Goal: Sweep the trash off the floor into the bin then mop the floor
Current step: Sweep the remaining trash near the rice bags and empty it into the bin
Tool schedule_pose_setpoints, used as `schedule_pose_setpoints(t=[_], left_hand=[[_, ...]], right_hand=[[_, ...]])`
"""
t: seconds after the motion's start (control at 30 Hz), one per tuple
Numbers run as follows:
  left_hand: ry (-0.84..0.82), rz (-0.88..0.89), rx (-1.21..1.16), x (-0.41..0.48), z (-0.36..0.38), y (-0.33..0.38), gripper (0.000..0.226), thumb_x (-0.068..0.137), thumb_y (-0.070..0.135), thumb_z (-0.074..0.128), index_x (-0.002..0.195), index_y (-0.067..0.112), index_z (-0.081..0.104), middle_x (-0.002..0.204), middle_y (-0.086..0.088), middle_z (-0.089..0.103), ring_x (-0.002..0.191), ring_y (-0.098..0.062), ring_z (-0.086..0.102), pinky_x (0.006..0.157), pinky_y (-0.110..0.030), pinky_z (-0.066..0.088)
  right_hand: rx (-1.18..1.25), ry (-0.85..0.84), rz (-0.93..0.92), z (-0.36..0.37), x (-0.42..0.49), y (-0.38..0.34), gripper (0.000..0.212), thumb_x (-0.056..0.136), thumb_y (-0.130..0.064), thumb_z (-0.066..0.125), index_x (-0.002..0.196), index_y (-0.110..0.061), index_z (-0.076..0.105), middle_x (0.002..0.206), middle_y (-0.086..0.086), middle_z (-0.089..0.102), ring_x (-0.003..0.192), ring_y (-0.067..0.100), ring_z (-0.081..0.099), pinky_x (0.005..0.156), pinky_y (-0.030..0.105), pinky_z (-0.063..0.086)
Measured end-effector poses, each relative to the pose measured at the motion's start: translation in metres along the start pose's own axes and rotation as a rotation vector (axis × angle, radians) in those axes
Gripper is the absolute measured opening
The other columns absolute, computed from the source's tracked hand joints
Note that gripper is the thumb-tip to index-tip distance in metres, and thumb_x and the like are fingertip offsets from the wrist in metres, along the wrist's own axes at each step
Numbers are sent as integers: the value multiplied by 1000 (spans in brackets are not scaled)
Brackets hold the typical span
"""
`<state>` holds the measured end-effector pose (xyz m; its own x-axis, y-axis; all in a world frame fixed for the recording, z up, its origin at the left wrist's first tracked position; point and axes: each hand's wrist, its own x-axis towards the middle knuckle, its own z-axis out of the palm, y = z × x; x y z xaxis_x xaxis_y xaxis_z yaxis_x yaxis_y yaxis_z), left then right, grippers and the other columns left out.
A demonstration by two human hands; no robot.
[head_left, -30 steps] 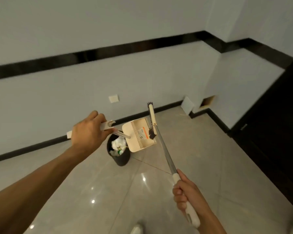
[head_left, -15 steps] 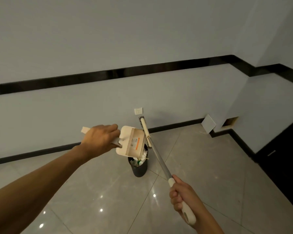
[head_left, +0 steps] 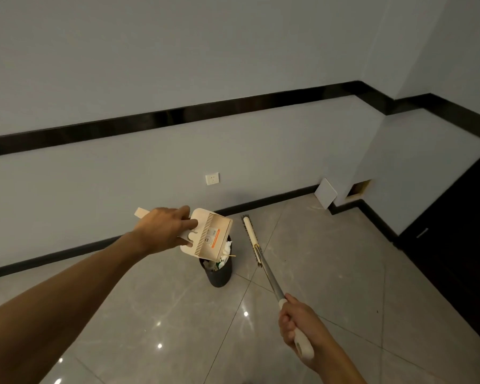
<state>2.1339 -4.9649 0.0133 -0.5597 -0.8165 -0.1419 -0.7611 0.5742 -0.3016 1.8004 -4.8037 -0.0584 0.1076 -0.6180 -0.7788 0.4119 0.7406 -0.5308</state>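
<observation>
Fingers (head_left: 187, 223) of the left hand (head_left: 161, 231) are curled round the handle of the cream dustpan (head_left: 214, 235), holding it tipped with its mouth down over the dark bin (head_left: 219, 275). The bin stands on the grey tiled floor (head_left: 330, 273) near the wall, filled to the rim with white trash (head_left: 227, 248). The right hand (head_left: 299, 331) is clenched round the white grip of the broom (head_left: 250, 232), whose metal shaft slants forward; its cream head is just right of the bin, apart from the dustpan. A wall socket (head_left: 212, 178) sits above the skirting
</observation>
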Motion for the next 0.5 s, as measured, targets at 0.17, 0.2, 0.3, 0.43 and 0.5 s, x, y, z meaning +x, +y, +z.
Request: schedule_pose_setpoints(t=[0.17,0.2,0.3,0.43,0.5], left_hand=[[-54,89,47,17,0,-2,56,98,68,42,146,38,45,136,2,52,88,-17,70,72,-26,52],[-57,81,47,19,3,-3,59,96,73,39,145,40,47,135,4,54,87,-17,70,70,-25,52],[-80,99,55,26,8,-5,66,91,81,35,141,42,53,133,8,57,87,-15,70,69,-23,51],[-105,143,43,24,6,-13,72,90,85,27,138,41,57,134,11,55,90,-14,68,73,-23,48],[-154,142,34,24,2,-18,77,90,85,21,141,39,56,138,13,53,96,-14,67,77,-25,49]], right_hand=[[28,14,-11,-3,0,-4,31,97,2,42,116,-20,55,62,3,42,44,7,36,35,18,32],[32,12,-14,-2,-1,-6,27,98,1,42,111,-18,56,62,3,43,44,7,36,35,17,31],[47,10,-24,-3,-2,-11,24,100,0,42,107,-18,57,62,3,44,44,7,37,35,18,32],[43,12,-31,0,0,-14,33,97,2,41,110,-23,57,63,3,43,45,7,35,36,18,31],[43,1,-35,3,1,-16,32,97,2,41,110,-23,57,62,2,43,45,7,35,36,18,32]])
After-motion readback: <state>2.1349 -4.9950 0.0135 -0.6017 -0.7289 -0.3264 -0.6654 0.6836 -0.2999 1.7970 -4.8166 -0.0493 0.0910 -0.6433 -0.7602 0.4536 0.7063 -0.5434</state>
